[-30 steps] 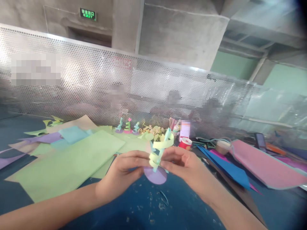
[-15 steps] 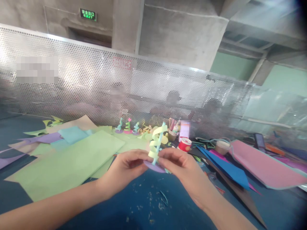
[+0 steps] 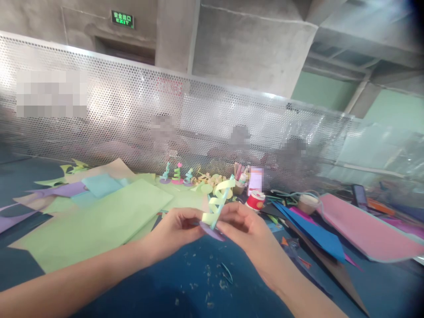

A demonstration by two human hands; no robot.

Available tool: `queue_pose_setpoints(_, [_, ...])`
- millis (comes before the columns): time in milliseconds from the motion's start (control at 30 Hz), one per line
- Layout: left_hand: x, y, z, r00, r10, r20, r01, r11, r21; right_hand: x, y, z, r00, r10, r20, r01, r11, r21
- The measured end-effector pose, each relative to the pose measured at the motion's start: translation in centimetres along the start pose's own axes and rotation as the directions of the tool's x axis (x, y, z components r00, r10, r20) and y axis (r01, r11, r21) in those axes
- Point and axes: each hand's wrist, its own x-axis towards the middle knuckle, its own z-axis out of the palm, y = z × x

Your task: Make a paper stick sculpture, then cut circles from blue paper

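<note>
A small paper spiral ornament is held up in front of me over the blue table. Its pale yellow paper strip (image 3: 217, 201) winds around a light blue upright stem (image 3: 221, 208) on a purple paper disc (image 3: 212, 232). My left hand (image 3: 170, 232) is closed, pinching the left edge of the disc. From the other side my right hand (image 3: 250, 229) is closed at the foot of the stem and the disc's right edge; its exact contact is partly hidden. The ornament leans to the right, with the disc tilted.
Green paper sheets (image 3: 99, 221) spread across the left. Several finished spiral ornaments (image 3: 178, 173) stand at the back, near a red tape roll (image 3: 255, 200). Blue paper (image 3: 318, 234) and a pink sheet (image 3: 367, 229) lie right. A perforated metal screen (image 3: 205, 119) closes the far side.
The ornament has tilted further, its top swinging right and slightly down while the disc's right edge dips. Both hands keep hold of it and have shifted only slightly.
</note>
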Motion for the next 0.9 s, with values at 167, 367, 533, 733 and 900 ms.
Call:
queue_pose_setpoints(167, [0.0, 0.4, 0.3, 0.995, -0.093, -0.042, 0.091, 0.995, -0.050, -0.2, 0.2, 0.4, 1.000, -0.001, -0.031, 0.003, 0.998, 0.057])
queue_pose_setpoints(367, [-0.3, 1.0, 0.1, 1.000, 0.009, 0.002, -0.008, 0.993, -0.118, -0.3, 0.3, 0.5, 0.996, -0.034, -0.079, 0.035, 0.999, 0.004])
queue_pose_setpoints(533, [-0.4, 1.8, 0.5, 0.997, 0.074, -0.038, -0.076, 0.995, -0.064, 0.0, 0.5, 0.2, 0.991, -0.120, -0.066, 0.117, 0.992, -0.051])
queue_pose_setpoints(733, [-0.7, 1.8, 1.5, 0.990, -0.119, -0.078, 0.109, 0.986, -0.123, 0.1, 1.1, 0.3, 0.975, -0.208, -0.080, 0.193, 0.968, -0.160])
queue_pose_setpoints(900, [-0.7, 1.5, 1.3, 0.983, -0.168, -0.070, 0.146, 0.958, -0.249, 0.0, 1.3, 0.3, 0.965, -0.249, -0.087, 0.223, 0.946, -0.237])
